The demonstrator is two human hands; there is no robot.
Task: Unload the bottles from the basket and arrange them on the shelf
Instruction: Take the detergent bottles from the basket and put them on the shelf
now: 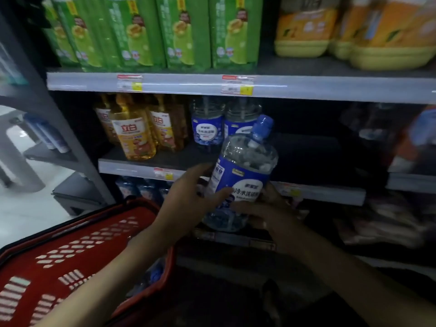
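Observation:
I hold a clear bottle [245,171] with a blue cap and blue label in front of the middle shelf [318,192], tilted with its cap up and to the right. My left hand [191,199] grips its left side, thumb across the label. My right hand [266,208] holds its lower right side from beneath. Two matching blue-label bottles [207,128] stand on that shelf behind it. The red basket [77,253] sits at lower left, with a blue bottle part [155,274] showing inside it.
Yellow bottles [134,138] stand left of the blue ones on the middle shelf. Green packs [184,31] and orange jugs [304,29] fill the top shelf. The shelf to the right of the blue bottles is dark. More blue items [141,190] sit below.

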